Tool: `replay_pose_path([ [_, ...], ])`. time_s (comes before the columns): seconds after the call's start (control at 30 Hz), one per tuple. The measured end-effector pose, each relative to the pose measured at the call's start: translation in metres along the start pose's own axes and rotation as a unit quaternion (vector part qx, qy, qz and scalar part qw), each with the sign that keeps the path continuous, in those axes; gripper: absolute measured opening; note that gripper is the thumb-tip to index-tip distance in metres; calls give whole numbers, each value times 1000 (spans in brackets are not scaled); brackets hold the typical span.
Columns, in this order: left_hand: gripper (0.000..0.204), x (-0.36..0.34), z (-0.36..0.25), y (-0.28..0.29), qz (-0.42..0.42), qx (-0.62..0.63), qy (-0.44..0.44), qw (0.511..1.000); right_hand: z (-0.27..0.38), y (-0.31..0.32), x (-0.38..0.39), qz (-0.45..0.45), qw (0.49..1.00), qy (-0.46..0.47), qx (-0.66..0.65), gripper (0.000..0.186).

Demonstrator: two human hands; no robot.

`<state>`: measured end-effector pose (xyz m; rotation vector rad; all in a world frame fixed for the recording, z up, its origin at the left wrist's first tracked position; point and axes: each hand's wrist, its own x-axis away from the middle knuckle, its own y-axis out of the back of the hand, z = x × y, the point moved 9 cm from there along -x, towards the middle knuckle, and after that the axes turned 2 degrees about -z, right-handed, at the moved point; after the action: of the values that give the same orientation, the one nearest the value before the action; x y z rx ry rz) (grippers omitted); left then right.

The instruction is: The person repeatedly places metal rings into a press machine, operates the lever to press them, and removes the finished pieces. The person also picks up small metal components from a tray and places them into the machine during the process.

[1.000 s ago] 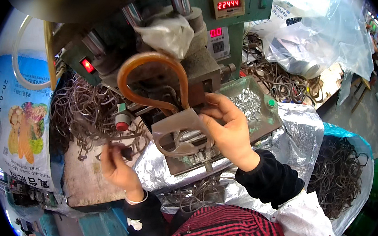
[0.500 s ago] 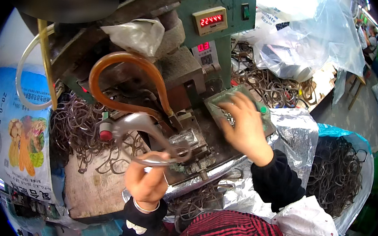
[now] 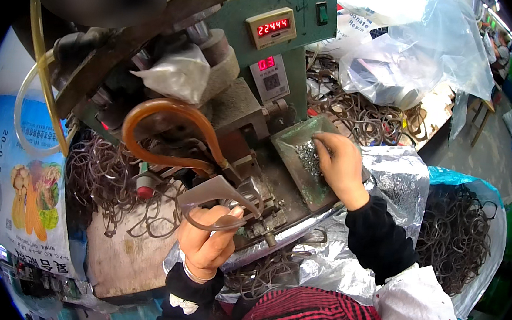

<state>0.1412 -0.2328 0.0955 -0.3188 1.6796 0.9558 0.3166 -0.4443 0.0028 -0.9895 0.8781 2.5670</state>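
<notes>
Closest in, a brown rubber loop is pinched in the left hand, fingers pressed together around it, and it is held up to the clamp of the green machine, likely so it can be lined up there. A little farther, the right hand is laid in a green tray, fingertips bunched on small shiny metal bits, kept within easy reach. More loops are heaped in a bag at the right and piled on the desk beyond.

two red-digit displays on green machine; printed sack left, perhaps plastic.
</notes>
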Motion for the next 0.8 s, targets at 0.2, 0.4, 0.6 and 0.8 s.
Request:
replay_pose_path([
  [0.2, 38, 12, -8, 13, 17, -45, 101, 994, -14, -47, -1, 101, 992, -43, 64, 12],
  [0.4, 19, 51, 8, 156, -228, -320, 288, 873, -27, -6, 22, 18, 989, -107, -98, 16],
  [0.6, 21, 49, 124, 112, 83, -319, 270, 905, 15, -16, 7, 55, 976, -106, -181, 15],
  [0.8, 15, 148, 202, 43, 236, -314, 361, 846, -4, -1, 21, 35, 979, -128, -155, 17],
])
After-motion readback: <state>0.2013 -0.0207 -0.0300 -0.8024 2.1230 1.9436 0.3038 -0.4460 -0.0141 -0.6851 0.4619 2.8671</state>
